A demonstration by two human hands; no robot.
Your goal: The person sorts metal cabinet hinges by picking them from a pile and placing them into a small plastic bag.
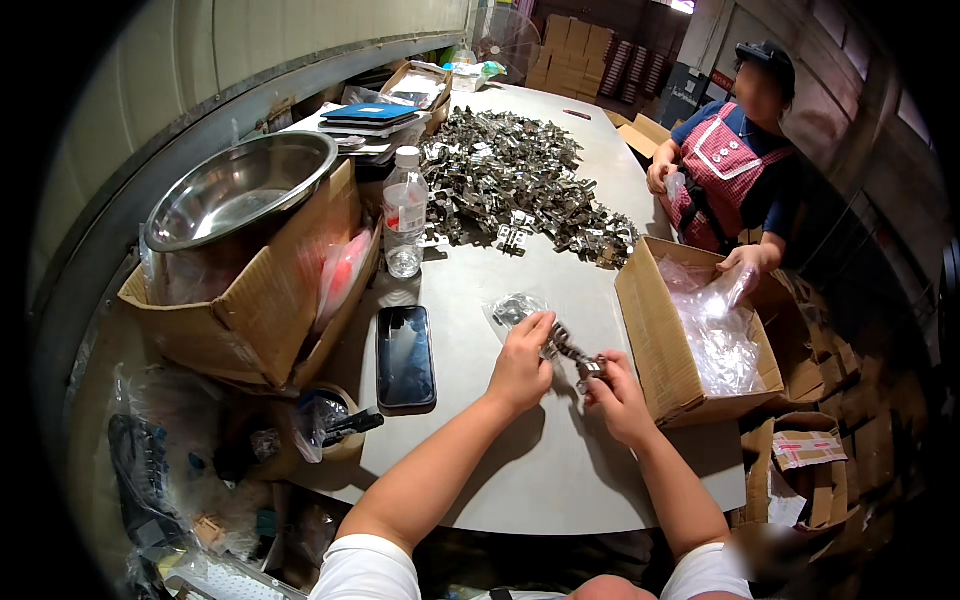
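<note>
My left hand (525, 362) is closed, its fingertips pinching one end of a dark, shiny metal hinge (568, 346). My right hand (618, 398) grips the other end, where metal parts show between thumb and fingers. Whether this is one hinge or several linked together, I cannot tell. Just beyond my left fingertips lies a transparent plastic bag (513, 308) with metal parts in it; the hand covers its near edge. Farther off, a big heap of metal hinges (510, 170) spreads over the grey table (480, 480).
Right of my hands stands a cardboard box (655, 345) holding plastic bags (715, 340); a co-worker (735, 170) reaches into it. On the left are a phone (405, 357), a water bottle (404, 215), a steel bowl (240, 190) on a cardboard box (240, 330), and a tape roll (345, 440).
</note>
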